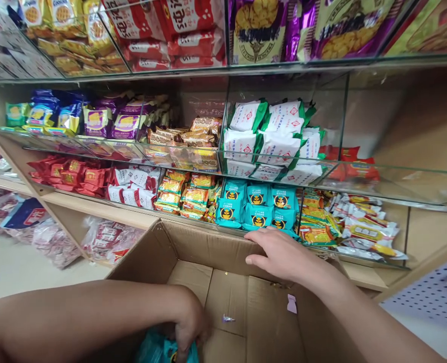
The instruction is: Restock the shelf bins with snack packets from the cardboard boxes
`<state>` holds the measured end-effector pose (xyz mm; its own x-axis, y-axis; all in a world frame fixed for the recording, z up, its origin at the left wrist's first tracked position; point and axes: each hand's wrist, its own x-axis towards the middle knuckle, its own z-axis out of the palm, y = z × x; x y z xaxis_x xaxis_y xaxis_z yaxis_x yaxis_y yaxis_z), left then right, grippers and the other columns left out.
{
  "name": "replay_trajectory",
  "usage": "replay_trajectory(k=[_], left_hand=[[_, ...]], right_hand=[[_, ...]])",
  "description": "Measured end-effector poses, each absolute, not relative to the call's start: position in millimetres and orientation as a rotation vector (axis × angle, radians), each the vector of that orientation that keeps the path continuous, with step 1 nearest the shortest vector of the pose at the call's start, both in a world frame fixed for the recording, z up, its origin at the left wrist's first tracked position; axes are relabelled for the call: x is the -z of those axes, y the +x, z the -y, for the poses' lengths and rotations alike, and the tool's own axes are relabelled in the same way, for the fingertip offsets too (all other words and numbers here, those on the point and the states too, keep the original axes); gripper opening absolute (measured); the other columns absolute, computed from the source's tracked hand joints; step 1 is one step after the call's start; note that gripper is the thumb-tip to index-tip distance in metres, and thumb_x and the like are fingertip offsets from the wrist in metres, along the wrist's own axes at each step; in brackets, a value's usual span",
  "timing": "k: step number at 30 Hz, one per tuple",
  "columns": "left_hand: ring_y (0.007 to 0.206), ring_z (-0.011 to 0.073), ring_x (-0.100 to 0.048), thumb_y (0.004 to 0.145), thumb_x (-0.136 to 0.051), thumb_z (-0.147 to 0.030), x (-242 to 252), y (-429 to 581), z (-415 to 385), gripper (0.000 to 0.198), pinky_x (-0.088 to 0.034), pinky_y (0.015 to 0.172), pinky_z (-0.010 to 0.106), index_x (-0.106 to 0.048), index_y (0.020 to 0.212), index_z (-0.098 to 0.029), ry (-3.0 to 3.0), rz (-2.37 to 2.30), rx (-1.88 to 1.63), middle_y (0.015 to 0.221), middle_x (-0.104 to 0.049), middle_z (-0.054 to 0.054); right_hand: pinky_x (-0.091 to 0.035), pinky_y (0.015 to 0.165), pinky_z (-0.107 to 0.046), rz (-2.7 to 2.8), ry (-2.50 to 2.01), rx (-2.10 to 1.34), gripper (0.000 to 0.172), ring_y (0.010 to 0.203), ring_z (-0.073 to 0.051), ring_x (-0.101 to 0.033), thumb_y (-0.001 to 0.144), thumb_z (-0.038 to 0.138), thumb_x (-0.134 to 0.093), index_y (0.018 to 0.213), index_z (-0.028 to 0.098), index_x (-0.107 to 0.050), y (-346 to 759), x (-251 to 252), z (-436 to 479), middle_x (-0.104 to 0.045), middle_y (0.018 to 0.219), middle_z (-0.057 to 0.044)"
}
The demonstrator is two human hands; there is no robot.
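Note:
In front of me is a large cardboard box (204,242) with its top open. My left hand (187,322) reaches down inside it, fingers bent around a teal snack packet (153,348) at the bottom edge of the view. Part of that packet is hidden by the hand and forearm. My right hand (274,252) lies over the box's far rim, fingers stretched to the left and thumb apart, with nothing held. Just beyond it, several teal snack packets (257,214) are stacked in a compartment of the low shelf.
Glass-divided shelves of snack packets rise behind the box, including white-and-green packets (280,146) and yellow-orange packets (170,191). A glass shelf edge (378,184) juts out above the low row. Inside the box lie a pink scrap (291,304) and a small wrapper (228,318). Bagged goods (53,242) sit at left.

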<state>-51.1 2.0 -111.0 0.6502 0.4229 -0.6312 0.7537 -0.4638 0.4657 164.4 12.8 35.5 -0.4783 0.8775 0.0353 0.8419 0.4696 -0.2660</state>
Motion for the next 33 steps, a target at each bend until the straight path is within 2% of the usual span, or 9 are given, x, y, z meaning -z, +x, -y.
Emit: replay_trajectory(k=[1, 3, 7, 11, 17, 22, 25, 29, 33], left_hand=[[0.025, 0.0111, -0.034, 0.024, -0.078, -0.017, 97, -48, -5, 0.031, -0.027, 0.032, 0.023, -0.049, 0.034, -0.02, 2.13, -0.786, 0.716, 0.027, -0.037, -0.009], [0.029, 0.0097, -0.036, 0.031, -0.078, -0.018, 64, -41, -10, 0.031, -0.027, 0.033, 0.021, -0.05, 0.042, -0.019, 2.196, -0.715, 0.668, 0.032, -0.041, -0.009], [0.041, 0.0069, -0.045, 0.057, -0.07, -0.031, 3, -32, -21, 0.023, -0.032, 0.039, 0.017, -0.052, 0.063, -0.018, 1.951, -0.794, 0.178, 0.051, -0.052, -0.006], [0.05, 0.0067, -0.053, 0.06, -0.069, -0.042, -26, -31, -25, 0.038, -0.042, 0.048, 0.019, -0.045, 0.077, -0.017, 1.539, -0.809, -0.419, 0.063, -0.057, -0.004], [0.045, 0.0065, -0.051, 0.06, -0.069, -0.042, -29, -28, -22, 0.041, -0.043, 0.047, 0.02, -0.045, 0.083, -0.017, 1.35, -0.875, -0.756, 0.053, -0.054, -0.007], [0.047, 0.0042, -0.048, 0.062, -0.069, -0.039, -25, -21, -20, 0.036, -0.036, 0.044, 0.016, -0.048, 0.081, -0.016, 1.282, -0.865, -0.932, 0.06, -0.056, -0.006], [0.051, 0.0048, -0.049, 0.064, -0.068, -0.039, -23, -20, -19, 0.038, -0.038, 0.048, 0.017, -0.047, 0.087, -0.018, 1.237, -0.802, -0.995, 0.061, -0.055, -0.006], [0.062, 0.0073, -0.053, 0.064, -0.068, -0.038, -20, -21, -20, 0.048, -0.043, 0.054, 0.02, -0.042, 0.1, -0.02, 1.288, -0.753, -0.939, 0.077, -0.056, -0.004], [0.07, 0.0099, -0.053, 0.065, -0.067, -0.032, -18, -23, -19, 0.045, -0.045, 0.06, 0.024, -0.047, 0.103, -0.019, 1.536, -0.816, -0.907, 0.085, -0.056, 0.0]], right_hand=[[-0.041, 0.081, -0.038, 2.539, -1.506, -0.33, 0.035, 0.101, -0.026, -0.051, 0.073, 0.036, -0.054, 0.104, 0.02, -0.059, 164, -35, -13, -0.06, 0.107, -0.01], [-0.04, 0.082, -0.038, 2.508, -1.49, -0.348, 0.034, 0.102, -0.027, -0.051, 0.074, 0.034, -0.053, 0.104, 0.018, -0.059, 164, -35, -13, -0.06, 0.108, -0.01], [-0.041, 0.079, -0.034, 2.289, -1.34, -0.484, 0.028, 0.092, -0.021, -0.056, 0.083, 0.034, -0.042, 0.096, 0.019, -0.061, 162, -39, -15, -0.064, 0.097, -0.007], [-0.042, 0.058, -0.027, 2.03, -1.208, -0.922, 0.037, 0.072, -0.015, -0.056, 0.082, 0.05, -0.039, 0.094, 0.021, -0.059, 163, -41, -17, -0.062, 0.082, -0.002], [-0.036, 0.054, -0.024, 1.981, -1.202, -1.036, 0.031, 0.063, -0.011, -0.048, 0.076, 0.047, -0.052, 0.094, 0.021, -0.052, 161, -31, -19, -0.054, 0.07, 0.002], [-0.034, 0.047, -0.021, 1.852, -1.191, -1.097, 0.025, 0.052, -0.008, -0.045, 0.076, 0.042, -0.053, 0.087, 0.022, -0.042, 157, -30, -16, -0.047, 0.058, 0.007], [-0.042, 0.049, -0.023, 1.724, -1.161, -1.185, 0.026, 0.053, -0.009, -0.051, 0.075, 0.042, -0.054, 0.081, 0.022, -0.039, 153, -32, -13, -0.049, 0.06, 0.007], [-0.047, 0.053, -0.028, 1.586, -1.137, -1.249, 0.028, 0.059, -0.011, -0.055, 0.073, 0.043, -0.055, 0.074, 0.021, -0.037, 150, -34, -12, -0.05, 0.068, 0.005], [-0.045, 0.062, -0.027, 1.667, -1.127, -1.108, 0.025, 0.07, -0.012, -0.055, 0.073, 0.04, -0.056, 0.085, 0.02, -0.046, 151, -35, -15, -0.057, 0.075, 0.001]])
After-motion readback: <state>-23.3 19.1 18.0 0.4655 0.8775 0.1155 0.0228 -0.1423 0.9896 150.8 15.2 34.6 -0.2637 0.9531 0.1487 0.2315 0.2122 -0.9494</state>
